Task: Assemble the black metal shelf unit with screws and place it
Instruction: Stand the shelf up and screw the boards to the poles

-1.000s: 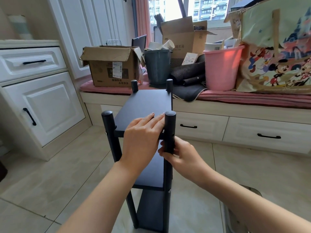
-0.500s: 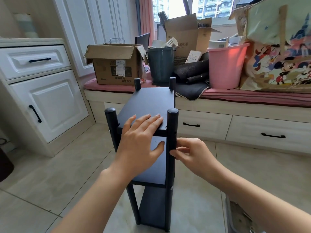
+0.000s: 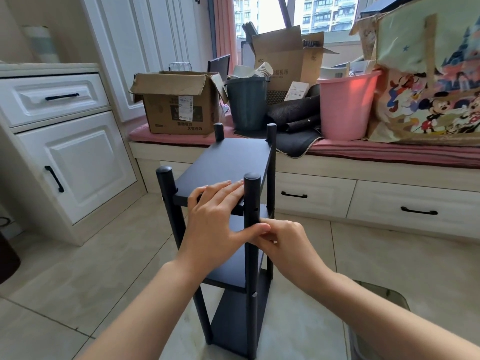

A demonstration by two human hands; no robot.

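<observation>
Right hand [image 3: 283,242]: fingers curled against near-right post [image 3: 251,203] of black shelf unit [image 3: 233,162]; anything pinched cannot be made out. Left hand [image 3: 215,216]: fingers flat on top shelf's near edge, thumb meeting the right hand at the post. Unit upright on tiled floor [image 3: 78,268], frame centre. Pink bucket [image 3: 345,105] at 1 o'clock; cardboard box [image 3: 179,105] at 11 o'clock.

Left hand [image 3: 213,219] lies flat; right hand [image 3: 283,242] has fingers curled.

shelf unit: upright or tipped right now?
Upright. The shelf unit stands on the floor tiles with posts vertical and boards level; the left hand lies on its top board.
</observation>
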